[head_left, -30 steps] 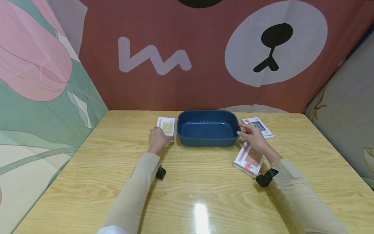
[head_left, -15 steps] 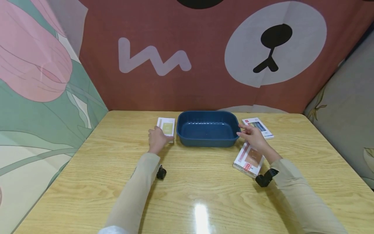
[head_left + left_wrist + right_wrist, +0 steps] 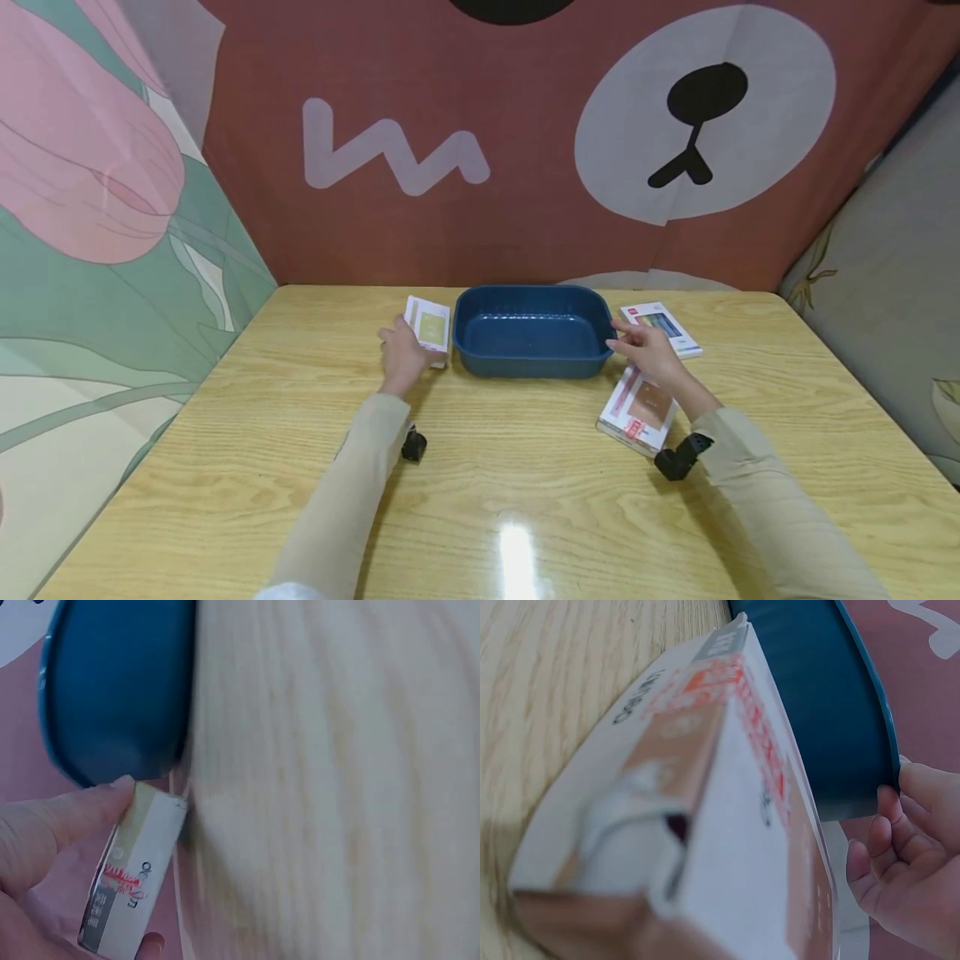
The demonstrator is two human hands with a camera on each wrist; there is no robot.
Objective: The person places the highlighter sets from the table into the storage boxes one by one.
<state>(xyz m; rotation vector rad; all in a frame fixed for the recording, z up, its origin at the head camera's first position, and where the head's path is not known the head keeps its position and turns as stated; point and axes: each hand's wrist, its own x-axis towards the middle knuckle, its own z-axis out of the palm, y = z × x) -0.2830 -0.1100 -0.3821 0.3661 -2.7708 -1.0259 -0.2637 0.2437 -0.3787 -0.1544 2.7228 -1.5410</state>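
A white box with a yellow-green panel [image 3: 432, 328] stands left of a dark blue plastic basin [image 3: 534, 365], its far end raised a little. My left hand [image 3: 403, 358] grips this box across its width. In the left wrist view, the thumb lies on one edge of the box's printed end [image 3: 135, 877], and a fingertip [image 3: 152, 946] shows at the opposite edge. At the basin's right end, my right hand [image 3: 651, 354] pinches the rim; the right wrist view shows the thumb and forefinger [image 3: 891, 806] on either side of the wall.
Below the right hand lies a white box with a brown panel [image 3: 637, 410], its torn corner visible close up in the right wrist view. Behind it is a white box with a blue picture [image 3: 663, 327]. A printed cloth [image 3: 525, 225] hangs behind the wooden table [image 3: 465, 475].
The box in my left hand has tipped up slightly from the table. My right hand and the basin stay in place.
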